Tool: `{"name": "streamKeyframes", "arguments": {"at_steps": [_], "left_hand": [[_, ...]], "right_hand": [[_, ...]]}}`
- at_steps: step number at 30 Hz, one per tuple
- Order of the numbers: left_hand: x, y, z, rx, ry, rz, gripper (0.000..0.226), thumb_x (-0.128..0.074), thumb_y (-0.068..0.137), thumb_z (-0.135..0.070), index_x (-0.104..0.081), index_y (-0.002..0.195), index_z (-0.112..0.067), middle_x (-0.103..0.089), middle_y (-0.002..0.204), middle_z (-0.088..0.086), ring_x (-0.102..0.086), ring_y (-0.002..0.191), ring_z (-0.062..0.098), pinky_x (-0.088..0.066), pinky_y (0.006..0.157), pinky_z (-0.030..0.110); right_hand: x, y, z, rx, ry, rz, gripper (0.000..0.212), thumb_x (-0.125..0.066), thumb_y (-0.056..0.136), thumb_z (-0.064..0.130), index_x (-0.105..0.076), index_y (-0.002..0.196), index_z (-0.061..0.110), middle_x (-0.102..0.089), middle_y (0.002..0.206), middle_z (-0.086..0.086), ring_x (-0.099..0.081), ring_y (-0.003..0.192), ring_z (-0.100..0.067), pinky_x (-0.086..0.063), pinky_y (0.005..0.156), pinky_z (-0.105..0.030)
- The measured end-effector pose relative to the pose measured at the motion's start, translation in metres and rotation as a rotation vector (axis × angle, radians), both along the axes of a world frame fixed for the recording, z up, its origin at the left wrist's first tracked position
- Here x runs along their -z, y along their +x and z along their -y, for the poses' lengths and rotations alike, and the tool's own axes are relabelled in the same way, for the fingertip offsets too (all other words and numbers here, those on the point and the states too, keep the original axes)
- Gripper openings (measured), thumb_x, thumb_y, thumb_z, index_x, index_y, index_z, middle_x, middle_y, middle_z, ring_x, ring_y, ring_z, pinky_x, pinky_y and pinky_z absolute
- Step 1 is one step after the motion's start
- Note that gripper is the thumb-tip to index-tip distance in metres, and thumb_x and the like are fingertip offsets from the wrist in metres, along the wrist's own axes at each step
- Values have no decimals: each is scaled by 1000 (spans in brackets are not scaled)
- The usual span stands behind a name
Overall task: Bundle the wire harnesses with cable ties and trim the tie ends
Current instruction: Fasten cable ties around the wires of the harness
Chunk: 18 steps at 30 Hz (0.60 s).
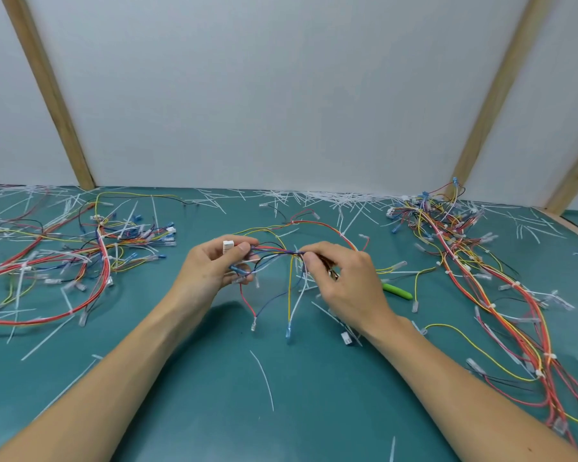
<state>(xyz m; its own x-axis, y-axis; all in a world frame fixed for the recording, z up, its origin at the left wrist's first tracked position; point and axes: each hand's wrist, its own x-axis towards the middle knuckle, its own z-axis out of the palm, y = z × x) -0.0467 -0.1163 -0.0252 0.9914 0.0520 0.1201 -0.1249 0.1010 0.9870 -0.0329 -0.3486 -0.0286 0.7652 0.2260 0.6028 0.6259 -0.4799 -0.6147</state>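
**Gathering one harness between both hands**

Pinching the wire harness (pixel 281 252) from both ends: left hand (pixel 214 265) curling round the white-connector end, right hand (pixel 341 275) nipping the strands together at the middle, just above the counter (pixel 214 395). Hanging loose below: red, blue, yellow and white leads. Lying just right of the right hand: a green-handled tool (pixel 397 291). Seemingly midway: tied harnesses (pixel 481 288) piling farther right, an untidy heap (pixel 80 255) waiting left, trimmed tie ends (pixel 331 196) scattering beyond.
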Motion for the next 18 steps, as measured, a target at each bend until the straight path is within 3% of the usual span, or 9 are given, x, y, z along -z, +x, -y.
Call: {"name": "streamKeyframes", "arguments": {"at_steps": [4, 9, 13, 15, 18], "left_hand": [[-2, 1, -10, 16, -7, 23, 17, -65, 88, -30, -78, 97, -23, -73, 89, 5, -64, 65, 15, -57, 65, 24], [-5, 1, -9, -22, 9, -3, 21, -60, 98, -22, -79, 90, -24, -74, 84, 4, -63, 64, 13, -54, 59, 23], [-2, 1, -4, -230, 256, 55, 16, -60, 100, -24, -75, 96, -23, -77, 87, -1, -70, 81, 12, -53, 72, 23], [-2, -1, -3, -341, 391, 161, 10, -62, 100, -24, -72, 100, -22, -75, 99, -4, -68, 96, 9, -50, 85, 26], [-11, -9, -3, -401, 579, 359, 13, -60, 99, -29, -72, 101, -22, -72, 103, -12, -65, 102, 5, -45, 94, 24]], "right_hand": [[0, 3, 4, -18, -79, -123, 22, -53, 95, 26, -75, 94, 25, -72, 85, 14, -66, 86, -8, -53, 81, -40], [3, 5, 6, -10, -130, -128, 16, -54, 96, 26, -68, 90, 25, -68, 84, 14, -62, 85, -10, -52, 80, -43], [2, 4, 3, -19, -132, -61, 11, -58, 96, 24, -67, 90, 24, -65, 84, 13, -62, 82, -10, -52, 77, -41], [2, 3, 3, -17, -160, -3, 8, -62, 97, 22, -68, 93, 22, -64, 84, 12, -60, 81, -10, -51, 78, -42], [-1, 1, 2, 22, -241, 160, 6, -65, 97, 22, -70, 96, 20, -62, 84, 11, -58, 81, -14, -47, 78, -41]]}}
